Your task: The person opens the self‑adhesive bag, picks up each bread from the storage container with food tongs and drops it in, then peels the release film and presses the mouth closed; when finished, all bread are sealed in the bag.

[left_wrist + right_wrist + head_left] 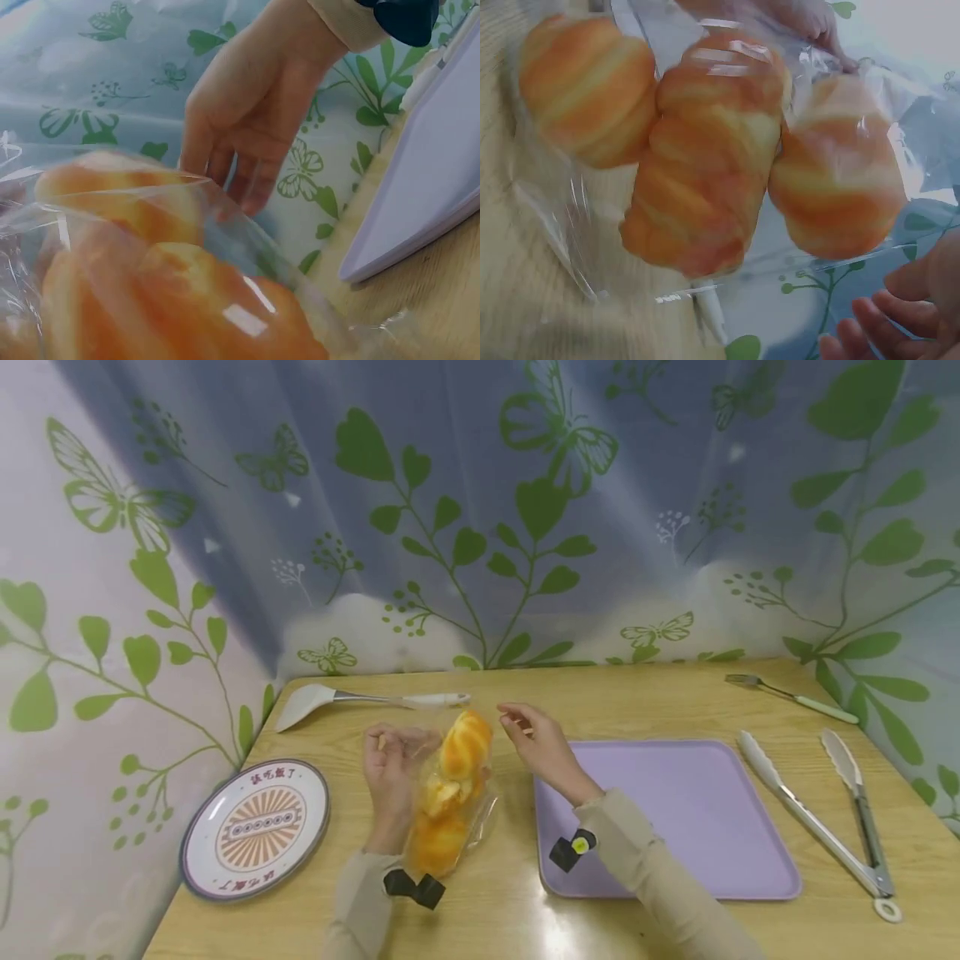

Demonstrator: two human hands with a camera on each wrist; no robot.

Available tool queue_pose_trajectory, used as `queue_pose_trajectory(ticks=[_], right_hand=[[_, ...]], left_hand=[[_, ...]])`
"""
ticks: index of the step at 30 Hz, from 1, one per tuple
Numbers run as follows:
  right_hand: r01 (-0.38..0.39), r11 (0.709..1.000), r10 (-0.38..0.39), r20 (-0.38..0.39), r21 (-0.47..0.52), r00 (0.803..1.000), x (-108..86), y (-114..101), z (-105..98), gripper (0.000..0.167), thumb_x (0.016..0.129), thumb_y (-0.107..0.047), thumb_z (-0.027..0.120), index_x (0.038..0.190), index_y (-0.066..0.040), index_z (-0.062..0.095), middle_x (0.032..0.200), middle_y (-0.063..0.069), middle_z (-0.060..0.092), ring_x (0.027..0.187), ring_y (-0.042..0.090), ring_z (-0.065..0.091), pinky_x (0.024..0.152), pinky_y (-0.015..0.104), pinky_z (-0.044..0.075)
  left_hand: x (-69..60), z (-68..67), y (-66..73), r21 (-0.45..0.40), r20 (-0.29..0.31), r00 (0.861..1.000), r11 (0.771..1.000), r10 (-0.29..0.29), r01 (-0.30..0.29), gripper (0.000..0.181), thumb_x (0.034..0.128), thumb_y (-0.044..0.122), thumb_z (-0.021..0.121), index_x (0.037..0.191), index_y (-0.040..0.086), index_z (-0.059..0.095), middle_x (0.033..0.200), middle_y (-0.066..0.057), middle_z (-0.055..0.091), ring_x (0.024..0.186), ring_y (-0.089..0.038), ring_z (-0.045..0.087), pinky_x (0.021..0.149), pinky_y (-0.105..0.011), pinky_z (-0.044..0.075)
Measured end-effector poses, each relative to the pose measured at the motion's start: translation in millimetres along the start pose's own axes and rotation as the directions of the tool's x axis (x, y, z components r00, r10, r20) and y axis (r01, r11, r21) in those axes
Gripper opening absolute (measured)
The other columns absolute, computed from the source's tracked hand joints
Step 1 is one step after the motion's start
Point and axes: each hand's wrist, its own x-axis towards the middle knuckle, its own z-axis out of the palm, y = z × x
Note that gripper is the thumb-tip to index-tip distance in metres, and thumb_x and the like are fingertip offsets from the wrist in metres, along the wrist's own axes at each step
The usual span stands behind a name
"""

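Note:
A clear plastic bag with several orange-yellow bread rolls (441, 839) in it hangs upright over the middle of the table. My left hand (392, 768) grips its upper edge from the left side. In the right wrist view, part of that left hand (799, 19) shows behind the film, and the bread rolls (705, 165) fill most of the picture. To the right of the bag is my right hand (542, 745), its fingers loosely bent and nothing in them. The left wrist view shows this right hand (244, 112) just beyond the bread rolls (180, 292).
A lilac tray (675, 818) lies beneath my right forearm. Metal tongs (817, 827) and a fork (795, 695) lie to its right. At the left is a patterned plate (258, 831), with a white-headed spatula (360, 697) behind it. A printed curtain (480, 527) closes off the back.

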Motion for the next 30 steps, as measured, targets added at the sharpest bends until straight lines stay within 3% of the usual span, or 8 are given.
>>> queue_pose_trajectory(ticks=[5, 8, 12, 19, 22, 25, 28, 30], right_hand=[[-0.078, 0.995, 0.070, 0.107, 0.069, 0.992, -1.7, 4.9, 1.3, 0.035, 0.103, -0.018, 0.051, 0.132, 0.000, 0.057, 0.128, 0.021, 0.063, 0.112, 0.035, 0.061, 0.093, 0.044, 0.055], [-0.093, 0.993, 0.085, 0.115, 0.073, 0.990, -0.4, 6.2, 2.7, 0.032, 0.102, -0.020, 0.053, 0.128, -0.004, 0.061, 0.125, 0.018, 0.065, 0.111, 0.032, 0.061, 0.089, 0.041, 0.056], [-0.059, 0.995, 0.051, 0.098, 0.083, 0.994, 5.0, 8.6, 3.8, 0.027, 0.101, -0.019, 0.055, 0.122, -0.005, 0.065, 0.118, 0.016, 0.069, 0.106, 0.028, 0.061, 0.087, 0.040, 0.056], [-0.010, 0.989, -0.014, 0.164, 0.145, 0.986, 8.9, 10.3, 0.6, 0.024, 0.102, -0.013, 0.050, 0.116, 0.002, 0.062, 0.110, 0.019, 0.067, 0.094, 0.019, 0.062, 0.091, 0.046, 0.054], [0.001, 0.989, -0.018, 0.113, 0.146, 0.993, 5.4, 6.6, -4.5, 0.022, 0.104, -0.014, 0.047, 0.113, 0.002, 0.059, 0.105, 0.017, 0.064, 0.090, 0.018, 0.058, 0.084, 0.034, 0.053], [0.032, 0.986, -0.029, -0.017, 0.166, 0.999, 0.0, -2.4, -12.7, 0.022, 0.104, -0.016, 0.046, 0.111, 0.002, 0.057, 0.095, 0.013, 0.061, 0.080, 0.015, 0.054, 0.071, 0.023, 0.047], [0.065, 0.976, -0.040, -0.124, 0.208, 0.992, -3.3, -10.9, -19.1, 0.020, 0.103, -0.014, 0.047, 0.110, 0.002, 0.057, 0.089, 0.015, 0.061, 0.070, 0.012, 0.054, 0.063, 0.021, 0.047], [0.085, 0.970, -0.052, -0.148, 0.227, 0.988, -3.2, -14.0, -20.6, 0.018, 0.102, -0.011, 0.048, 0.109, 0.003, 0.058, 0.090, 0.020, 0.064, 0.067, 0.006, 0.057, 0.064, 0.021, 0.052]], left_hand=[[-1.8, 5.9, 1.6, -0.054, 0.040, 0.999, 0.998, -0.008, 0.010, 0.010, 0.1035, 0.023, 0.039, 0.099, 0.015, 0.045, 0.084, 0.004, 0.071, 0.082, -0.012, 0.071, 0.083, -0.032, 0.060], [-3.0, 8.6, 2.0, -0.077, 0.034, 0.999, 0.997, 0.001, 0.001, 0.010, 0.1037, 0.021, 0.039, 0.100, 0.015, 0.046, 0.083, 0.004, 0.071, 0.080, -0.012, 0.071, 0.083, -0.032, 0.060], [-3.6, 11.4, 3.1, -0.108, 0.030, 1.000, 0.994, 0.007, -0.004, 0.009, 0.1030, 0.021, 0.041, 0.099, 0.015, 0.047, 0.081, 0.003, 0.070, 0.079, -0.013, 0.070, 0.083, -0.034, 0.060], [-2.2, 10.8, 7.7, -0.101, 0.019, 1.000, 0.995, 0.025, -0.023, 0.009, 0.1017, 0.023, 0.045, 0.098, 0.015, 0.047, 0.078, 0.004, 0.067, 0.077, -0.010, 0.067, 0.082, -0.032, 0.060], [1.1, 7.9, 10.6, -0.101, -0.008, 0.997, 0.992, 0.073, -0.073, 0.009, 0.1013, 0.020, 0.047, 0.099, 0.012, 0.046, 0.081, 0.002, 0.071, 0.078, -0.011, 0.069, 0.082, -0.029, 0.059], [5.4, 3.9, 13.7, -0.079, -0.055, 0.991, 0.989, 0.120, -0.124, 0.008, 0.1002, 0.018, 0.051, 0.099, 0.011, 0.049, 0.085, 0.000, 0.073, 0.082, -0.012, 0.071, 0.084, -0.026, 0.058], [9.6, -0.5, 14.8, -0.066, -0.090, 0.987, 0.988, 0.133, -0.139, 0.005, 0.0999, 0.014, 0.053, 0.099, 0.009, 0.055, 0.089, -0.003, 0.075, 0.086, -0.013, 0.072, 0.087, -0.026, 0.057], [11.8, -2.8, 13.3, -0.030, -0.098, 0.987, 0.991, 0.125, -0.128, 0.008, 0.1010, 0.012, 0.051, 0.098, 0.010, 0.058, 0.090, -0.002, 0.076, 0.086, -0.013, 0.073, 0.089, -0.027, 0.057]])
